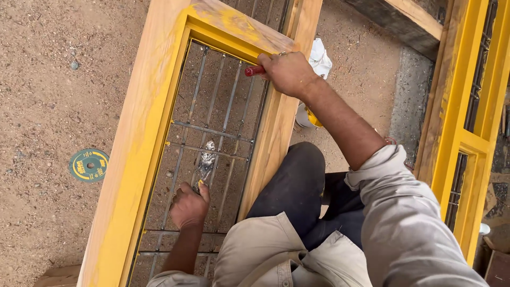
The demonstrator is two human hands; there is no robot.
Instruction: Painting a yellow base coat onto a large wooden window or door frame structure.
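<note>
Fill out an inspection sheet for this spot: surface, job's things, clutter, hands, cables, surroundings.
Surface: sandy ground under a flat-lying wooden window frame, part painted yellow, with a metal bar grille.
Job's things: red-handled tool; small yellow-tipped item.
Clutter: green disc; white container with yellow paint; white rag.
Hands: right hand grips the red handle; left hand holds the small item at the grille.
Cables: nothing seen.
Surroundings: second yellow frame at right.
</note>
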